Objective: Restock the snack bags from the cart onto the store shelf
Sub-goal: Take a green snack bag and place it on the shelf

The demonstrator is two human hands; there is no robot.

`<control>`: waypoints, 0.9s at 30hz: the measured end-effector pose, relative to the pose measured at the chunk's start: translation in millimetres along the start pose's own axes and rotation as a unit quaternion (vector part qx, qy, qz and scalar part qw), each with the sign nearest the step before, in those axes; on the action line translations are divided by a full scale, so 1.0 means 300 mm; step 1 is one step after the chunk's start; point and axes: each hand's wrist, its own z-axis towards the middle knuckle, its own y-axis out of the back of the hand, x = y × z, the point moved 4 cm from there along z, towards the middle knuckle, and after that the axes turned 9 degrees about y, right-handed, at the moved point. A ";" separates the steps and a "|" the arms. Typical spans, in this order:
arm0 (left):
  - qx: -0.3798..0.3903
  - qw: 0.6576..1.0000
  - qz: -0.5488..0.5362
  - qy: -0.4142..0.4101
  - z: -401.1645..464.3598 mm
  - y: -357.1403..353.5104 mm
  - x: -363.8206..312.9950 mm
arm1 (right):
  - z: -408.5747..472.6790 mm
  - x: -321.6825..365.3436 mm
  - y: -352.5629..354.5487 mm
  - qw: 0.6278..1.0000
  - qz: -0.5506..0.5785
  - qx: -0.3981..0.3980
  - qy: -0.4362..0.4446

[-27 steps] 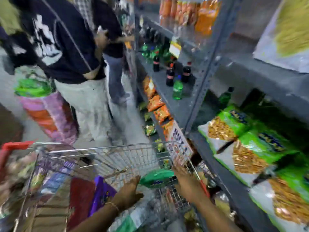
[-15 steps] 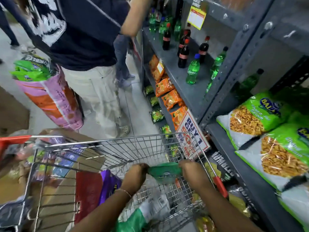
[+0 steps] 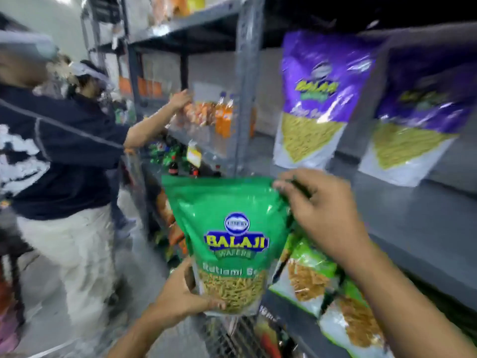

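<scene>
I hold a green Balaji snack bag (image 3: pixel 232 228) upright in front of me, beside the grey store shelf (image 3: pixel 413 228). My left hand (image 3: pixel 180 298) grips its bottom left corner. My right hand (image 3: pixel 325 215) pinches its top right corner. Only a bit of the cart's wire mesh (image 3: pixel 232 339) shows below the bag. On the shelf board at the right stand two purple snack bags (image 3: pixel 317 99), with bare board in front of them. Green bags (image 3: pixel 312 277) of the same brand lie on the board below.
A person in a dark shirt and light trousers (image 3: pixel 59 177) stands close on the left, reaching onto the neighbouring shelf with drink bottles (image 3: pixel 222 117). A grey shelf upright (image 3: pixel 245 99) rises just behind the held bag. Grey floor lies between us.
Both hands have lifted the green bag out of the cart up to chest height. My view has swung up from the cart to the upper shelf.
</scene>
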 end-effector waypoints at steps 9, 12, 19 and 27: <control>0.152 0.974 -0.004 -0.169 -0.010 -0.611 -0.558 | -0.040 0.049 0.814 0.969 0.080 -0.192 -0.133; 0.251 0.951 -0.031 -0.178 -0.033 -0.910 -0.632 | -0.340 0.041 0.936 0.957 0.073 -0.120 -0.254; 0.405 0.907 0.004 -0.112 -0.122 -1.578 -0.565 | -0.811 -0.062 1.258 0.875 -0.109 -0.241 -0.404; 0.459 0.872 0.101 -0.137 -0.152 -1.957 -0.534 | -0.987 -0.191 1.442 0.839 -0.188 -0.273 -0.431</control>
